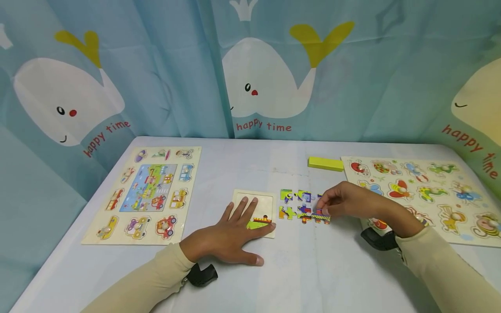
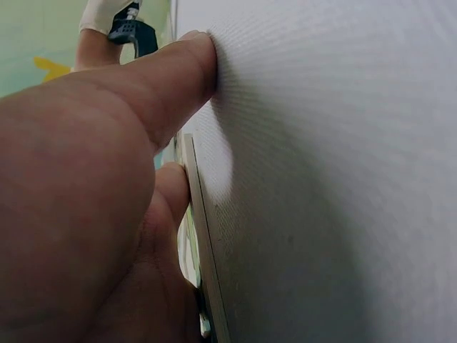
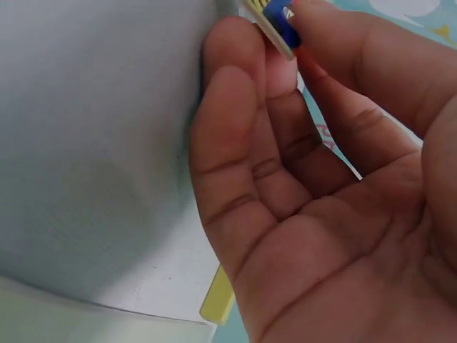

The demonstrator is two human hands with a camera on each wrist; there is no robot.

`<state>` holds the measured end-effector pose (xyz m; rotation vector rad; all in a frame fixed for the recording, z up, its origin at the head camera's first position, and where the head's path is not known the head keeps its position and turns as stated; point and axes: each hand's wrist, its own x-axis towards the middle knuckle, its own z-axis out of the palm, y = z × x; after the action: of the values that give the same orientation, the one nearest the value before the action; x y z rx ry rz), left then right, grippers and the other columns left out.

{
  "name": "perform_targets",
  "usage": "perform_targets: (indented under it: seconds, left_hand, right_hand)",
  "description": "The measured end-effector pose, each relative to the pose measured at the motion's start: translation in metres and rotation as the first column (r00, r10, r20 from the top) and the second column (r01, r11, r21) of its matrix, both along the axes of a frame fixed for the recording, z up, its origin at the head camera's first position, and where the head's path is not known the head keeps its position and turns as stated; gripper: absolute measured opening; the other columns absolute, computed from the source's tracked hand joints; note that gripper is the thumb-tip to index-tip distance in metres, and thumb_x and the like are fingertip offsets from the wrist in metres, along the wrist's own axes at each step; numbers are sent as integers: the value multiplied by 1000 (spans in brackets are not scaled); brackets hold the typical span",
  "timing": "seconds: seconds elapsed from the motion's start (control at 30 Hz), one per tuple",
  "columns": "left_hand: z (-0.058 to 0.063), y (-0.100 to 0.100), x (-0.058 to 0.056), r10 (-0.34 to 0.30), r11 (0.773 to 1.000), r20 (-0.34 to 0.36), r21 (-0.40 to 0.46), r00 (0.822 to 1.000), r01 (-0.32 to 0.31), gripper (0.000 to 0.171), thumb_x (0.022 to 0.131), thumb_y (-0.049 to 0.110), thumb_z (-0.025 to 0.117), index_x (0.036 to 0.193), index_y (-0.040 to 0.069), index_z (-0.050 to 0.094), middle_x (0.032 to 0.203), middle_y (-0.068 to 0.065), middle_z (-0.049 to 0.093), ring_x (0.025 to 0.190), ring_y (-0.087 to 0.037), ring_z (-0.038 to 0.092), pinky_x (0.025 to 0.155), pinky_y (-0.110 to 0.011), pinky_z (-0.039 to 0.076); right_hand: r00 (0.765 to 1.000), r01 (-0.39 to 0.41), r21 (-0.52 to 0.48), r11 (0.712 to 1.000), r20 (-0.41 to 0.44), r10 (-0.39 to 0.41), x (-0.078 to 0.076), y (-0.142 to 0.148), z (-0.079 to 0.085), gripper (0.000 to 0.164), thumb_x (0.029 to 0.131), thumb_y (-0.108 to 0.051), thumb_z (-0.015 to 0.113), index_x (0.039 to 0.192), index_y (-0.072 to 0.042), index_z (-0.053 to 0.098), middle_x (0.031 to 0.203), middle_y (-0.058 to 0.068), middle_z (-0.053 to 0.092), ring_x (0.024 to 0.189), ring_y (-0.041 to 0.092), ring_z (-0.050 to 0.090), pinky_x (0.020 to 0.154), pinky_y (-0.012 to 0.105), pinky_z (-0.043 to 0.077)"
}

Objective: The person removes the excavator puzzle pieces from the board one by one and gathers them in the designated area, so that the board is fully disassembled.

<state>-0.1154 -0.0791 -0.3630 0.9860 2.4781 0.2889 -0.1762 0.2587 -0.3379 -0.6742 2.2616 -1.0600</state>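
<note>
White cloth with faint creases covers the table under your two hands. Between the thumb and fingertips of your right hand you pinch a puzzle piece, blue with yellow stripes and a pale cut edge; whether it touches the cloth you cannot tell from these views. Just left of that grip lie loose pieces in green, orange and purple, close together on the cloth. Farther left, your left hand grips nothing: it lies flat with fingers spread across a small framed board, the thumb stretched out past its near edge. Green ground and a red-and-yellow picture show at that board's near right corner. Beyond the right-hand grip, toward the back, sits a yellow-green bar; its end comes up close to an insect board, which spreads to the right of the grip, partly behind your right forearm. Well out to the left, past your other hand, lies a vehicle board with a printed street scene. Farthest from the grip, behind the table, hangs a folded blue curtain, turning greener at the right, with pale whales and red "happy time" lettering.
</note>
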Motion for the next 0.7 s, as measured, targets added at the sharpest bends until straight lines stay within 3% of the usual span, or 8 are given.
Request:
perform_targets:
  seconds: [0.23, 0.7]
  left_hand:
    - [0, 1, 0, 6, 1000, -6, -5, 1000, -6, 76, 88, 62, 58, 153, 42, 24, 161, -10, -15, 143, -29, -22, 111, -57, -9]
    - [2, 1, 2, 4, 1000, -7, 11, 1000, -4, 74, 88, 60, 59, 153, 41, 27, 161, -12, -13, 144, -30, -22, 111, -58, -8]
  right_hand:
    - [1000, -6, 14, 1000, 0, 6, -1, 0, 2, 12, 90, -5, 67, 101, 0, 70, 95, 4, 68, 85, 15, 60, 76, 24, 50]
    - [991, 43, 73, 996, -128, -33, -2, -4, 11, 12, 92, -4, 64, 102, -2, 72, 104, 5, 69, 89, 16, 61, 76, 25, 51]
